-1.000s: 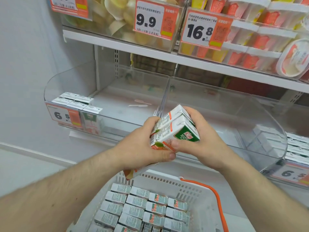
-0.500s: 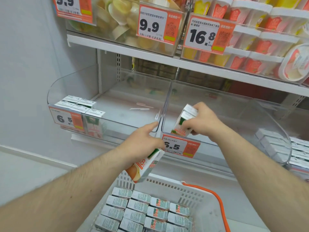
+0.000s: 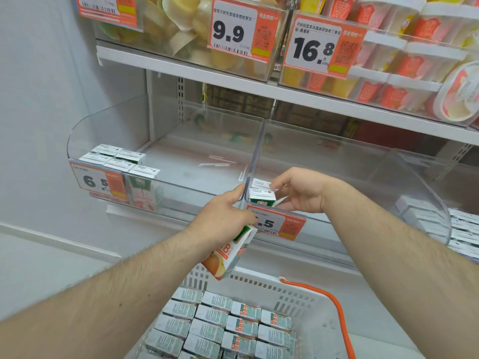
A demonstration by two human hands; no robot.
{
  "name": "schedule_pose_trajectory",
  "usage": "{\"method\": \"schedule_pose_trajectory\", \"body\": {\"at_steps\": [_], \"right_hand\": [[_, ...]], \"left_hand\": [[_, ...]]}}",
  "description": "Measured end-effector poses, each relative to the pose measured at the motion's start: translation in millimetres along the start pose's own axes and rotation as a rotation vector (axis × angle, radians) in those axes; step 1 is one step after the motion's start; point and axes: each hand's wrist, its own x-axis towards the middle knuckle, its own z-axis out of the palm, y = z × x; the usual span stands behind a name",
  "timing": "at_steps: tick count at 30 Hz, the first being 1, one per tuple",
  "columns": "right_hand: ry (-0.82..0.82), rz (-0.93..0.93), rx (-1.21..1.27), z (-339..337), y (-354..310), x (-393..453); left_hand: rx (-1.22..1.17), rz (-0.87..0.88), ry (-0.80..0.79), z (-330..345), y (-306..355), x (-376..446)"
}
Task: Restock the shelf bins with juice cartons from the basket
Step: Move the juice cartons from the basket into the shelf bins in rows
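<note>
Two small white-and-green juice cartons [image 3: 261,194] stand in the clear plastic middle bin [image 3: 363,229]'s front corner, your right hand [image 3: 298,193] pinching them. Your left hand [image 3: 223,221] grips another carton [image 3: 228,255]. Dozens wait in your white basket [image 3: 305,294]; the bins are mostly bare.

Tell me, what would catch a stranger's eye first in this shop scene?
Probably the two bare arms reaching into a clear shelf bin: the right hand sets a juice carton at its front left corner, while the left hand grips another carton just below. Next come the big orange price tags overhead, and the white basket packed with cartons at the bottom.
</note>
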Motion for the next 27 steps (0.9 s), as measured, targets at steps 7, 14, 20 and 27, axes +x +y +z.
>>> {"method": "schedule_pose_trajectory", "body": {"at_steps": [7,14,20,27], "right_hand": [[0.052,0.018,-0.099,7,11,-2],[0.05,0.071,-0.269,21,-1,-10],[0.029,0.137,-0.17,13,3,-2],[0.026,0.096,-0.034,11,8,2]], "left_hand": [[-0.012,0.001,-0.002,2,1,-1],[-0.017,-0.009,0.012,3,4,-4],[-0.005,-0.016,0.009,3,6,-6],[-0.013,-0.012,0.007,2,10,-9]]}}
